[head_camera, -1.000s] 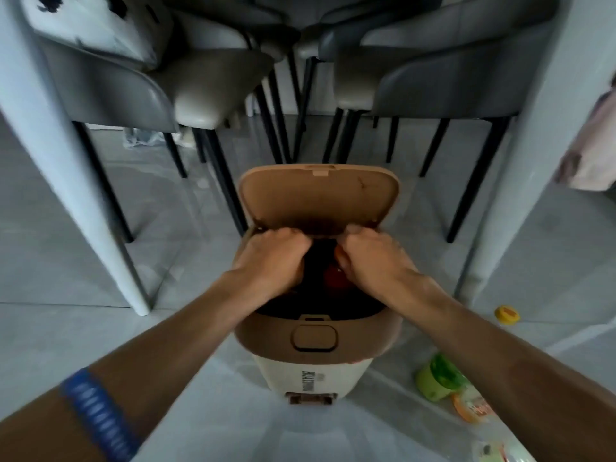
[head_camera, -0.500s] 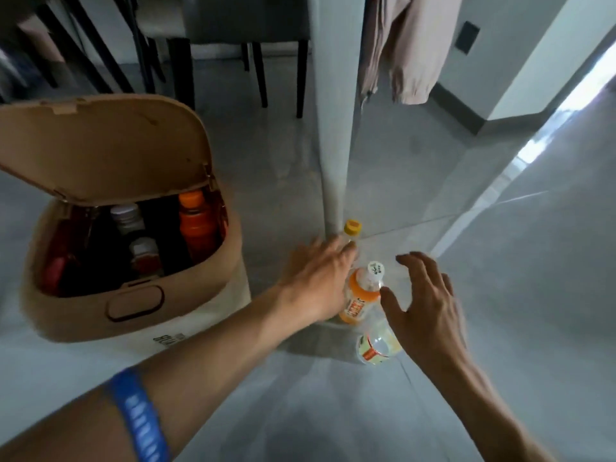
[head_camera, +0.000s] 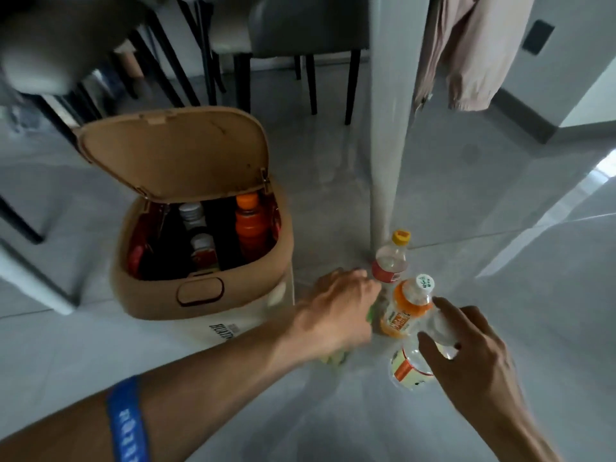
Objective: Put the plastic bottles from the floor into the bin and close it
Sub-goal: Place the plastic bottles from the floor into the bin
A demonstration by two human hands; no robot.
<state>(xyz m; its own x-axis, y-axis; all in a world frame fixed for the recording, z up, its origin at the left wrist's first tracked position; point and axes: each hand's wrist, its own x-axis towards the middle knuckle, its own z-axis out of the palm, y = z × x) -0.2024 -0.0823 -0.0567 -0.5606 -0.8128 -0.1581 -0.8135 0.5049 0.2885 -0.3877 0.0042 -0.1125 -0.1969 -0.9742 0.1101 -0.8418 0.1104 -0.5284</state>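
Bin [head_camera: 203, 295] at 9 o'clock of the hands, tan top on a white base, standing on the grey floor [head_camera: 333, 411]. Lid [head_camera: 173, 151] tilted up and back, mouth open. Inside: at least 4 bottles upright, one orange [head_camera: 249, 225], two with grey caps, red shapes at the left wall hard to make out. Chair legs [head_camera: 200, 61] crowd 11 to 12 o'clock behind the bin; white table leg [head_camera: 386, 128] stands at 1 o'clock, just behind the floor bottles. Open floor at 3 to 6 o'clock.

Left hand [head_camera: 336, 311], blue wristband [head_camera: 126, 421] on the forearm, reaches low between bin and bottles. Its fingers curl down over something green-yellow, mostly hidden; how far this grip has closed or what it holds, cannot tell.

Floor bottles, 3 clearly counted: yellow-capped clear bottle [head_camera: 390, 258] with red label at 12 o'clock of the group, near the table leg; orange-labelled bottle [head_camera: 408, 305] with white cap in the middle; clear bottle [head_camera: 410, 368] with orange-white label at 6 o'clock.

Right hand [head_camera: 473, 358] fingers spread, resting against that clear bottle, grip wide, not wrapped round it. Pink garment [head_camera: 466, 55] hangs at 1 o'clock, cut off at top edge.
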